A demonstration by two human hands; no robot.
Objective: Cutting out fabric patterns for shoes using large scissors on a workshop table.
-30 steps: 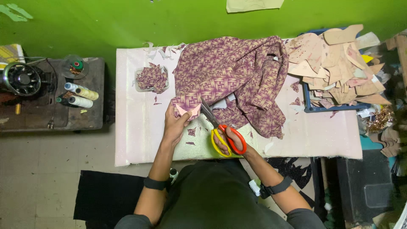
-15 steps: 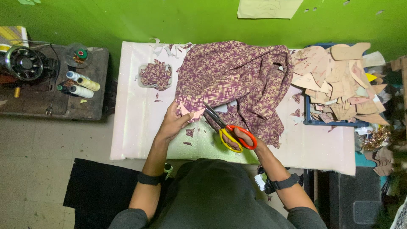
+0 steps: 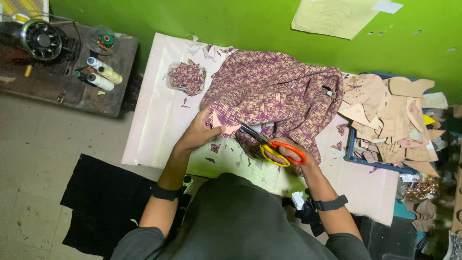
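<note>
A purple and cream woven-pattern fabric (image 3: 279,94) lies bunched across the white table (image 3: 154,120). My left hand (image 3: 199,132) pinches the fabric's near edge together with a small pink pattern piece (image 3: 227,126). My right hand (image 3: 288,156) grips scissors with orange and yellow handles (image 3: 281,151); the blades point up-left into the fabric edge beside my left fingers. Small fabric scraps lie on the table below my hands.
A clear container of fabric scraps (image 3: 186,77) stands at the table's back left. A heap of tan pattern pieces (image 3: 392,115) fills a blue tray at the right. A sewing machine (image 3: 41,41) and thread cones (image 3: 103,74) are on a dark stand at left.
The view has shifted so the table sits more to the right. Both hands stay on the fabric edge, and the scissors have moved slightly further into the cloth.
</note>
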